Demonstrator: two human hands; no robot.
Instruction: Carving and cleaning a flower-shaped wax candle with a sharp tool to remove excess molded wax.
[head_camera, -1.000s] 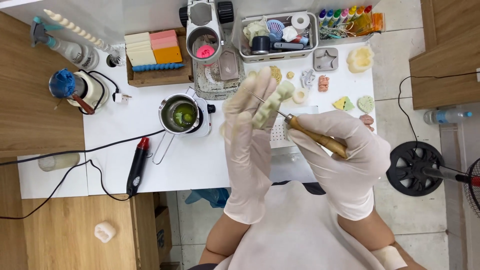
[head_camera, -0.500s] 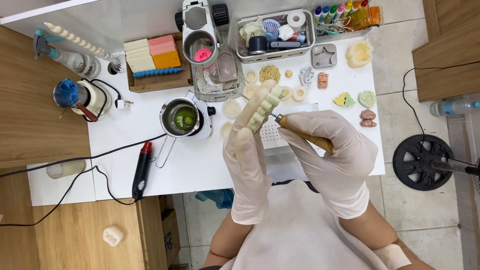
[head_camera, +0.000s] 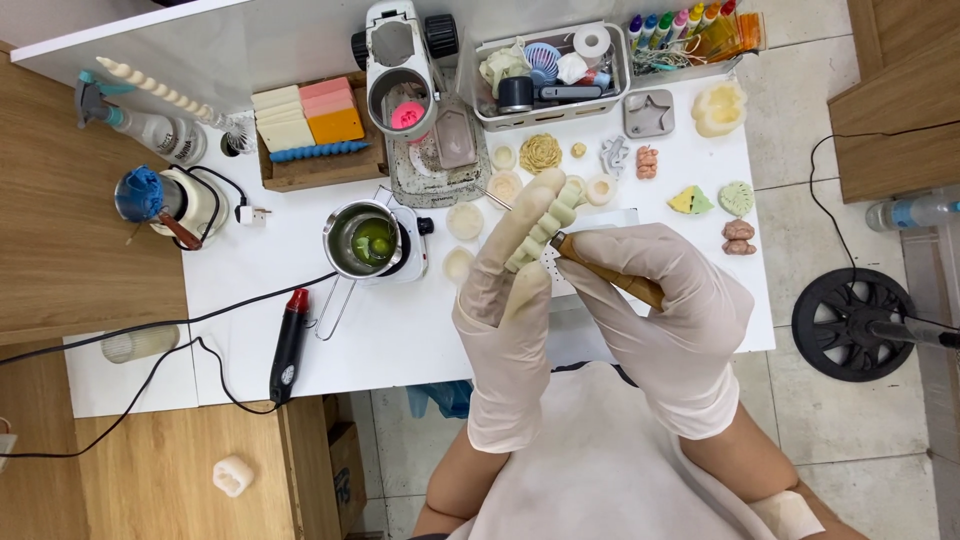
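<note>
My left hand (head_camera: 508, 305), in a pale latex glove, holds a ribbed pale green wax stick (head_camera: 545, 228) upright between fingers and thumb above the white table (head_camera: 400, 330). My right hand (head_camera: 665, 310), also gloved, grips a wooden-handled awl (head_camera: 610, 280). Its thin metal point runs into the wax stick, and the tip shows past my left fingers. Both hands hover over a white perforated mat (head_camera: 548, 270) at the table's front.
A small steel pot of green wax (head_camera: 362, 240) sits on a hot plate to the left. A black and red heat tool (head_camera: 288, 345) lies by its cord. Small wax shapes, a star mould (head_camera: 650, 112), a tool tray (head_camera: 550, 70) and coloured wax blocks (head_camera: 305, 105) line the back.
My hands have shifted slightly. The left hand's fingers have closed further round the wax stick, and the awl sits deeper against it. The view has drifted a little.
</note>
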